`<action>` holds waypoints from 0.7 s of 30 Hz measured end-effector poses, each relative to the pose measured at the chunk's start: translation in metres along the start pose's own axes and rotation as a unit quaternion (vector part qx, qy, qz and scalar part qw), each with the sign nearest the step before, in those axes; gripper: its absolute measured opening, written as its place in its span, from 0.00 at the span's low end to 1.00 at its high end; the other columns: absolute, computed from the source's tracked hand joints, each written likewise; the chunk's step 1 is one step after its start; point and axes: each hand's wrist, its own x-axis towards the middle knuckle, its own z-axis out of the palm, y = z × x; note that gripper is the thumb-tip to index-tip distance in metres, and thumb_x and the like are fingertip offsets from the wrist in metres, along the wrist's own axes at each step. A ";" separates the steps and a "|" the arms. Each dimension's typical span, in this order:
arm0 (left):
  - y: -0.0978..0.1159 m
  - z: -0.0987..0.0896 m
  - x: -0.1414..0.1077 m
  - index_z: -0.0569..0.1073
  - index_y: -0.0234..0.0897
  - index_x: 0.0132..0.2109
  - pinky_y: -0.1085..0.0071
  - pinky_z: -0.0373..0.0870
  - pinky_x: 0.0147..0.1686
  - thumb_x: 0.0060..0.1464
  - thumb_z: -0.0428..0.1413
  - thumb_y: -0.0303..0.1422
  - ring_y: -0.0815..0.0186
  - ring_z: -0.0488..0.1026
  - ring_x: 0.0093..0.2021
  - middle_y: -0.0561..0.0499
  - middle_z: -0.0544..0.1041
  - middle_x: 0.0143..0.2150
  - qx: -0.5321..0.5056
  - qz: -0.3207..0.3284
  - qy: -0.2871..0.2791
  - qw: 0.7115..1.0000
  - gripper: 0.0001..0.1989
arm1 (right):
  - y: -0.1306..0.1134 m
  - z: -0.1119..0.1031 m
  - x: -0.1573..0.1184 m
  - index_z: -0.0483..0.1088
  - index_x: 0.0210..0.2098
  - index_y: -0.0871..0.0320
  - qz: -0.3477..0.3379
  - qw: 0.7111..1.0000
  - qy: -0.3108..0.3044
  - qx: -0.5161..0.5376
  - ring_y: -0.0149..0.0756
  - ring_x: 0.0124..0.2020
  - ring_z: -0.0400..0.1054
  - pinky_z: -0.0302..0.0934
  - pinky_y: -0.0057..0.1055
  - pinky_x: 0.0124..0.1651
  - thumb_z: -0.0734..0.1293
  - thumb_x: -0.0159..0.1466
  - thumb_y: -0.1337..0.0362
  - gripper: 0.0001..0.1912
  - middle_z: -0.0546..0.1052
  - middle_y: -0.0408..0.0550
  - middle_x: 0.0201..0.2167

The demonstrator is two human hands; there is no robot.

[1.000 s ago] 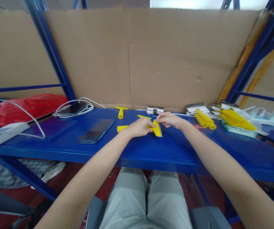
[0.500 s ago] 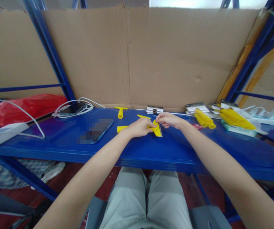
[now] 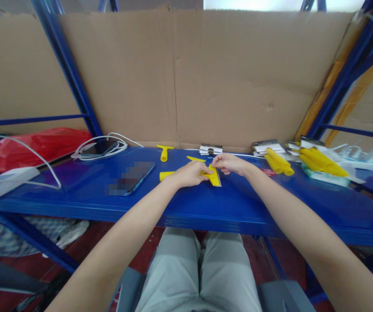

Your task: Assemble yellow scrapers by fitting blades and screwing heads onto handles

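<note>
My left hand (image 3: 190,174) is closed around the neck of a yellow T-shaped scraper (image 3: 214,177), its handle end sticking out to the left past the wrist. A clear or pale strip runs along the right edge of the scraper's head. My right hand (image 3: 231,164) has its thumb and forefinger pinched together at the upper end of that head; what lies between the fingertips is too small to make out. Just behind the left hand lies another yellow piece (image 3: 195,159), partly hidden. A second T-shaped scraper (image 3: 164,155) rests farther back.
A phone (image 3: 131,178) lies left of my hands. Black-and-white cards (image 3: 210,149) stand against the cardboard wall (image 3: 232,82). Yellow scrapers (image 3: 279,162) and more yellow handles (image 3: 323,162) are piled at right, near a red item (image 3: 268,172). Coiled white cable (image 3: 118,147) sits back left.
</note>
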 end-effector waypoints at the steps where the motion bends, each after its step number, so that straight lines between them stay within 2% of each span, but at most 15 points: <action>1: 0.000 0.000 0.000 0.77 0.36 0.43 0.70 0.67 0.41 0.50 0.58 0.25 0.64 0.75 0.40 0.47 0.79 0.42 -0.001 0.000 0.000 1.000 0.11 | 0.000 0.000 0.000 0.64 0.27 0.59 -0.001 1.000 0.000 0.000 0.19 0.13 0.46 0.41 0.20 0.17 0.65 0.55 0.71 0.04 0.57 0.33 0.14; 13: 0.002 -0.001 0.000 0.77 0.34 0.44 0.70 0.67 0.40 0.51 0.57 0.26 0.63 0.75 0.40 0.45 0.79 0.42 0.003 -0.002 -0.009 1.000 0.12 | 0.004 -0.001 0.003 0.64 0.27 0.59 -0.010 1.000 -0.007 0.025 0.19 0.13 0.45 0.40 0.20 0.17 0.68 0.54 0.68 0.06 0.56 0.33 0.13; 21: 0.001 0.000 0.000 0.76 0.34 0.45 0.69 0.68 0.41 0.50 0.58 0.26 0.62 0.75 0.42 0.45 0.79 0.44 -0.002 0.014 -0.006 1.000 0.13 | 0.006 -0.008 0.002 0.64 0.27 0.59 0.002 0.999 -0.026 0.029 0.18 0.14 0.45 0.40 0.19 0.16 0.73 0.50 0.64 0.12 0.61 0.34 0.16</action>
